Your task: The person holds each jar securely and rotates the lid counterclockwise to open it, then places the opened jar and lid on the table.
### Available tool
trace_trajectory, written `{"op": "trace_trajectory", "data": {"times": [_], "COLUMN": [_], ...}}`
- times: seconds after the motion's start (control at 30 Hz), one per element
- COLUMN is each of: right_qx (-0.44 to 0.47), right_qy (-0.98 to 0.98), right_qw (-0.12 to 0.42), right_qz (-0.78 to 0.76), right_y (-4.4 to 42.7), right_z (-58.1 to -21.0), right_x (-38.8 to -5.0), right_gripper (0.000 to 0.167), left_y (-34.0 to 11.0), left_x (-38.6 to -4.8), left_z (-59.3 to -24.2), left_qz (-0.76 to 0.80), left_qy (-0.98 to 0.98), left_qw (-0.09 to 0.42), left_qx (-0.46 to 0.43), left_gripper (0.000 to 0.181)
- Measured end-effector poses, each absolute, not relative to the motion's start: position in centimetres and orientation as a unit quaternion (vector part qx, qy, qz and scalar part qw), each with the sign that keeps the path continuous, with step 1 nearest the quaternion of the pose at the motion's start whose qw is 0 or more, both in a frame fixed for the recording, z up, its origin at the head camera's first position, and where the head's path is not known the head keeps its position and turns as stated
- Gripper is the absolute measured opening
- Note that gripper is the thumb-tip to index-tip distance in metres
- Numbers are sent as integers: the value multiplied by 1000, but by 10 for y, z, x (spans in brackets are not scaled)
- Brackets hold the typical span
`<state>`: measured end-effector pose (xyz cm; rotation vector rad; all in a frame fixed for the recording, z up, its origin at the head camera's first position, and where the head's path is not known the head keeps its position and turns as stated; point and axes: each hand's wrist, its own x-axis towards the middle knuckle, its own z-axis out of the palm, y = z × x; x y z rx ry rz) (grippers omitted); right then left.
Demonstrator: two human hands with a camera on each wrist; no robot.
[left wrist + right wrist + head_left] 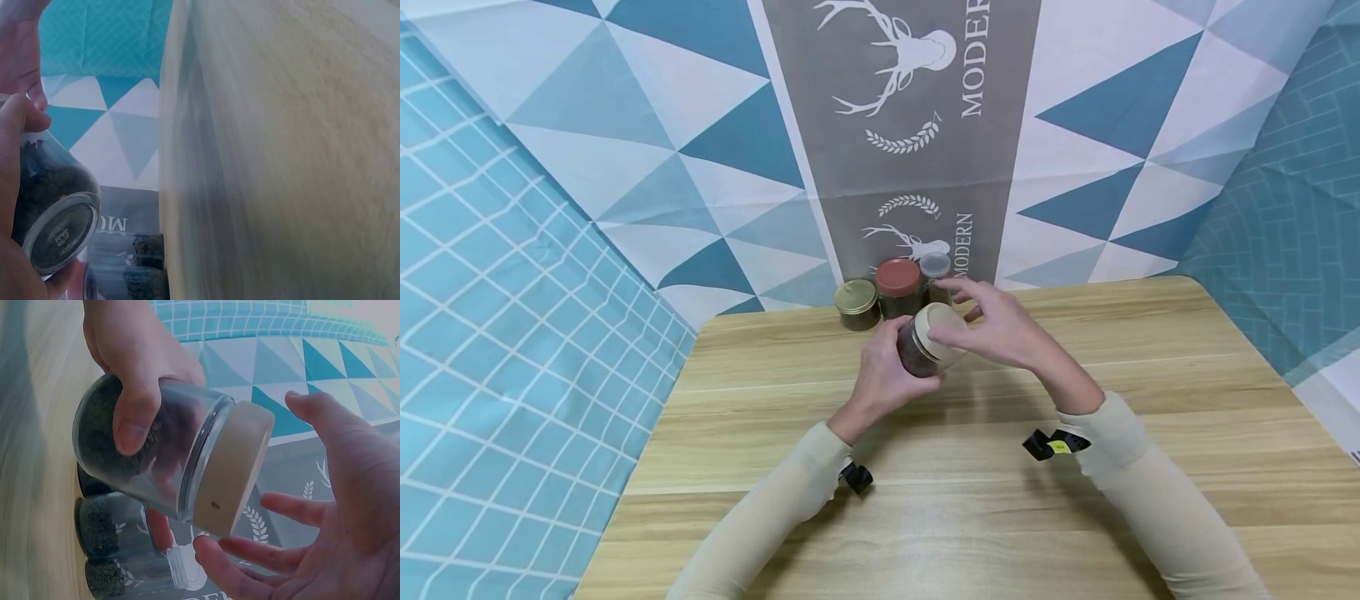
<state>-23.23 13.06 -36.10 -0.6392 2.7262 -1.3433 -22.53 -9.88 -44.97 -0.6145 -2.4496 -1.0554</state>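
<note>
My left hand grips a clear glass jar partly filled with dark pieces, its thumb lying across the glass. The jar is held above the table, tilted, with its cream lid toward my right hand. Fingers spread, the right hand is beside the lid with a gap between thumb and fingers; whether a fingertip touches the lid's edge I cannot tell. In the left wrist view the jar's round base faces the camera.
Behind the held jar stand a gold-lidded jar, a red-lidded jar and a slim jar with a greyish lid, in a row near the back edge of the wooden table. Patterned cloth hangs behind them.
</note>
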Motion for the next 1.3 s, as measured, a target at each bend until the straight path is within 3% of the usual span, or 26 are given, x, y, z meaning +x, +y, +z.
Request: {"op": "trace_trajectory", "data": {"times": [0.27, 0.6, 1.0, 1.3], "right_qx": [-249, -257, -292, -371], "right_qy": [886, 888, 886, 866], "right_qw": [-7, -19, -23, -26], "right_qz": [-392, -381, -358, -335], "right_y": [125, 124, 126, 132], "right_z": [-362, -361, -366, -366], "right_x": [-228, -228, -228, -228], "right_gripper": [64, 62, 64, 66], "left_y": [-95, -96, -104, -112], "left_x": [-225, -225, -226, -229], "left_z": [-450, -451, -449, -449], "left_qz": [-368, -370, -381, -400], "left_qy": [-883, -884, -887, -879], "left_qw": [192, 183, 115, 50], "left_qx": [-219, -218, -233, -254], "left_gripper": [93, 93, 93, 92]}}
